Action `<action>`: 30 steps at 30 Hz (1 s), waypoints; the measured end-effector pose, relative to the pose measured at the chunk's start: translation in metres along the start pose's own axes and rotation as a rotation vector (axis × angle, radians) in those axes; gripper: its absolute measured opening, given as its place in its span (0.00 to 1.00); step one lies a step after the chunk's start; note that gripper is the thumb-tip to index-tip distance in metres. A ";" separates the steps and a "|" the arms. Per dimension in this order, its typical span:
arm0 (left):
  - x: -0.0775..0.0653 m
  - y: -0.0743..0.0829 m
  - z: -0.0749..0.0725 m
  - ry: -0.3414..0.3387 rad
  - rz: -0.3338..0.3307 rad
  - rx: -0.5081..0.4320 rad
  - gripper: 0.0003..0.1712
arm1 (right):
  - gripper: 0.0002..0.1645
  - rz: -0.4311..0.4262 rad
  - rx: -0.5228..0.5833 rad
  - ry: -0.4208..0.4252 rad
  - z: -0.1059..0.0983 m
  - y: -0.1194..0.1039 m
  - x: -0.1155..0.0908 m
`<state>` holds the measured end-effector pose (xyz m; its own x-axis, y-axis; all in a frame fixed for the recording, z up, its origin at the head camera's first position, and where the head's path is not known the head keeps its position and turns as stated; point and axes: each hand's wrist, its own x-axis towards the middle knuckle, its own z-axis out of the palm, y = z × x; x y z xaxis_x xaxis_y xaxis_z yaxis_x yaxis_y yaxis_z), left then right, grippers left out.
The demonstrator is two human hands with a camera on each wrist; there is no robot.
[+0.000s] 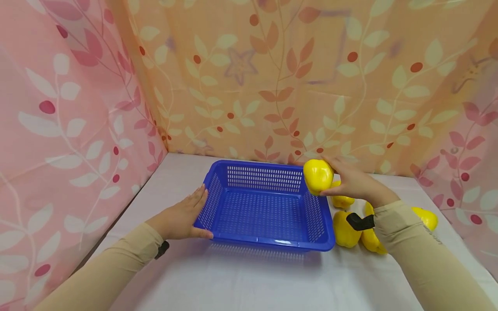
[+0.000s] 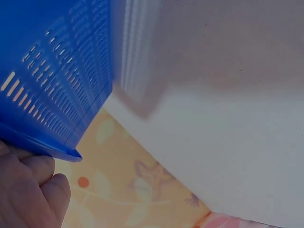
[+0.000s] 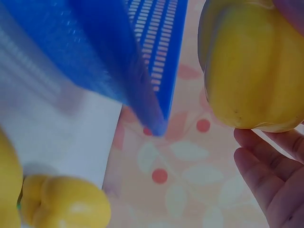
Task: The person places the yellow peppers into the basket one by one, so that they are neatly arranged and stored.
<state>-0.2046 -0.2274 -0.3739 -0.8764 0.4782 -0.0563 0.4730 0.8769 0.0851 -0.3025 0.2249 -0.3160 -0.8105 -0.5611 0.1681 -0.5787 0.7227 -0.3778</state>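
A blue plastic basket [image 1: 268, 239] with slotted walls stands on the white-covered table, nothing inside it. My left hand [image 1: 183, 216] rests against its left rim, fingers along the outer side and thumb at the front corner; the left wrist view shows fingers at the basket rim [image 2: 42, 149]. Above the basket's right rim, my right hand [image 1: 352, 183] grips a yellow bell pepper [image 1: 318, 176] between thumb and fingers. The same bell pepper [image 3: 256, 66] fills the upper right of the right wrist view, with fingertips touching its lower side.
Several more yellow bell peppers [image 1: 347, 229] lie on the table to the right of the basket, partly hidden under my right forearm. One bell pepper [image 1: 425, 218] sits farther right. Floral curtains [image 1: 249, 86] enclose the table [image 1: 218, 280] at the back and sides.
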 end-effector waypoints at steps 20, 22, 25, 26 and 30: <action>-0.004 0.002 0.004 0.036 0.041 0.080 0.68 | 0.63 -0.038 0.030 -0.064 0.027 -0.032 0.052; -0.004 0.002 0.004 0.041 0.049 0.079 0.69 | 0.63 -0.040 0.035 -0.066 0.030 -0.035 0.057; -0.004 0.002 0.004 0.042 0.043 0.071 0.70 | 0.62 -0.038 0.073 -0.081 0.035 -0.041 0.064; -0.004 0.003 0.004 0.042 0.038 0.065 0.70 | 0.61 -0.030 0.097 -0.089 0.037 -0.043 0.066; -0.006 0.004 0.005 0.045 0.018 0.036 0.69 | 0.56 -0.026 0.182 -0.111 0.047 -0.053 0.075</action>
<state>-0.1972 -0.2270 -0.3784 -0.8705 0.4921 -0.0100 0.4910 0.8697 0.0499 -0.3282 0.1261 -0.3262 -0.7744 -0.6272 0.0824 -0.5656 0.6280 -0.5345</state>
